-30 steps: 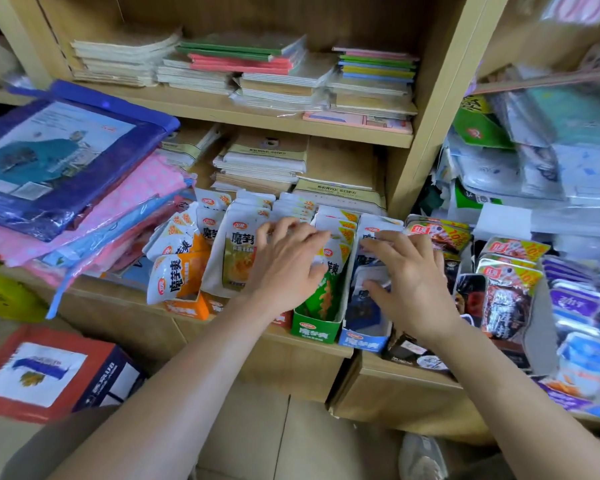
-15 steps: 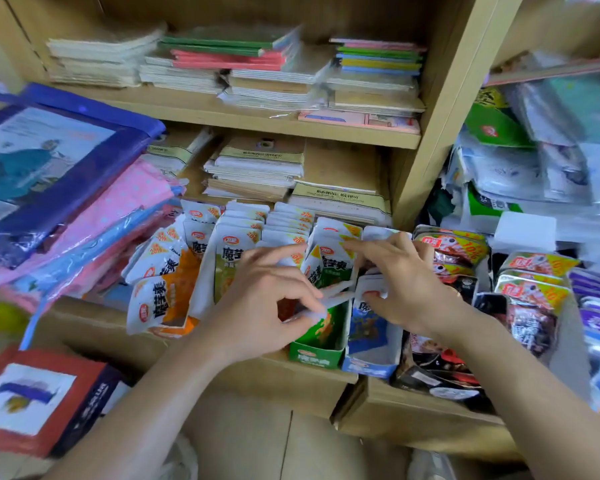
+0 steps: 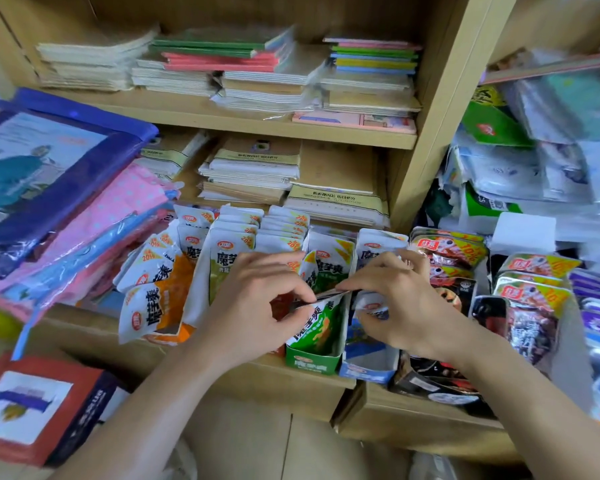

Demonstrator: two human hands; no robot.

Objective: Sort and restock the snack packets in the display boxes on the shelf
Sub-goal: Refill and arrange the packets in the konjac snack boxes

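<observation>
Several display boxes of snack packets stand in a row on the low shelf. My left hand [image 3: 253,306] and my right hand [image 3: 395,306] both pinch the top edge of a green-and-white snack packet [image 3: 317,327] that tilts in the front of the green display box [image 3: 310,363]. More green packets [image 3: 329,261] stand behind it. A blue display box [image 3: 366,368] with blue packets sits right of it, under my right hand. Orange packets [image 3: 160,299] spill from the orange box at the left.
Red and dark snack packets [image 3: 447,251] fill boxes to the right. Stacked notebooks [image 3: 253,168] lie behind the snacks and on the upper shelf [image 3: 222,116]. Plastic-wrapped packs [image 3: 49,174] pile at the left. A red box [image 3: 32,407] sits low at the left.
Both hands lifted off the packet tops and came together over the green box, where they now pinch the front green packet. The camera moved closer.
</observation>
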